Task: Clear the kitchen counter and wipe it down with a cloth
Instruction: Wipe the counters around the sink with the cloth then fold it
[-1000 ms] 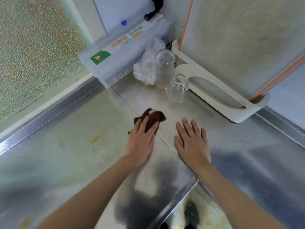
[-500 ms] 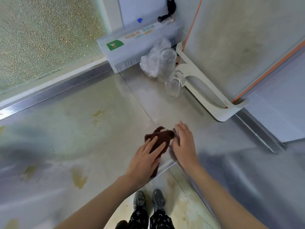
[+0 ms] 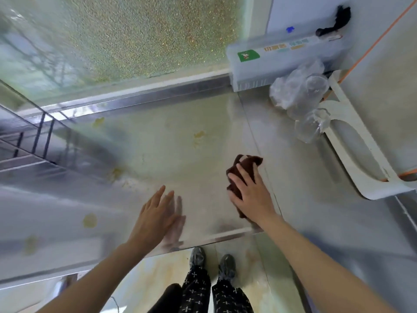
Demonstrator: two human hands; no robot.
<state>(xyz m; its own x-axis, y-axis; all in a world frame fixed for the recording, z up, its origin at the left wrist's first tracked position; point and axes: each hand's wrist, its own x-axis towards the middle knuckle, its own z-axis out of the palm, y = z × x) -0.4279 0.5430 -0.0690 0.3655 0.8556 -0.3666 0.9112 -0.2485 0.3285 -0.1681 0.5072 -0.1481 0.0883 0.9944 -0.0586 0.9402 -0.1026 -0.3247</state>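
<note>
From the head view, both bare forearms reach forward over the stainless-steel surface [image 3: 158, 141]. The right hand [image 3: 250, 195] lies palm down with its fingers spread and nearly straight, pressing flat on the crumpled dark brown cloth [image 3: 242, 170]; nothing shows the fingers curled round it. The cloth sits under the fingers and palm, with its far end sticking out beyond the fingertips and a small piece showing near the wrist, close to the seam where two steel sheets meet and not far from the front edge. The left hand [image 3: 155, 213] is held to the left of the cloth, well apart from it, fingers straight and together, palm turned down toward the steel; it is blurred, and whether it touches the surface or hovers just above its own reflection cannot be told. It holds nothing. Several yellowish stains [image 3: 199, 134] dot the steel beyond and left of the hands. In the far right corner stand a long translucent plastic box with a green label [image 3: 277, 62], a crumpled clear plastic bag [image 3: 291, 86] and clear glass jars [image 3: 310, 128], just beside a white plastic holder [image 3: 361, 152] against the wall. Below the front edge, patterned black trousers [image 3: 216, 292] and dark shoes [image 3: 212, 260] show on the floor.
</note>
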